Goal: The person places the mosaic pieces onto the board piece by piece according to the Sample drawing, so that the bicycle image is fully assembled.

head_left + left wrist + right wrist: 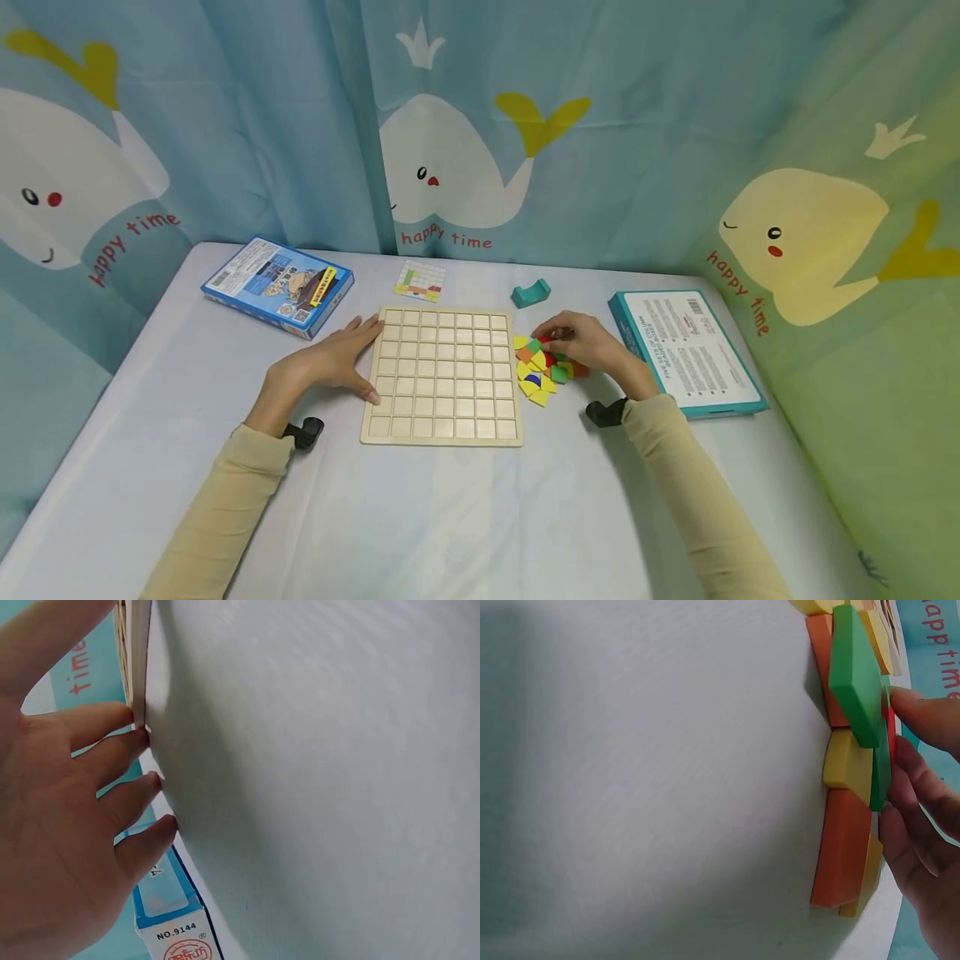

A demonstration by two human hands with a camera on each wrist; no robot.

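- Wooden grid board [445,387] is laid flat on the white-covered table [450,525], its surface divided into recessed square cells.
- At the board's left edge, the left hand [337,354] is spread, its fingers extended toward the far corner and its thumb rested farther down the same edge.
- Just right of the board, the right hand [588,340] is held with bent fingers over a heap of coloured pieces [538,398]; a red piece [891,735] is touched at the fingertips, but whether it is gripped cannot be told.
- Within that heap, beside the board's right edge, yellow, orange, green, red and blue are seen; a green tile [855,686] is tilted on top, near an orange block [842,851].
- Just beyond the board's far edge, a printed grid card [420,280] is laid flat.
- Past the board's far right corner, a teal notched block [531,293] is placed.
- Beyond the board's far left corner, a blue printed box [277,286] is set down at an angle.
- Well to the right of the board, past the right hand, a teal-edged box [690,350] is laid, marked "FIVE SETS OF COLUMN BEADED BOXES".
- Behind the board and table, a whale-printed curtain [637,183] is hung.
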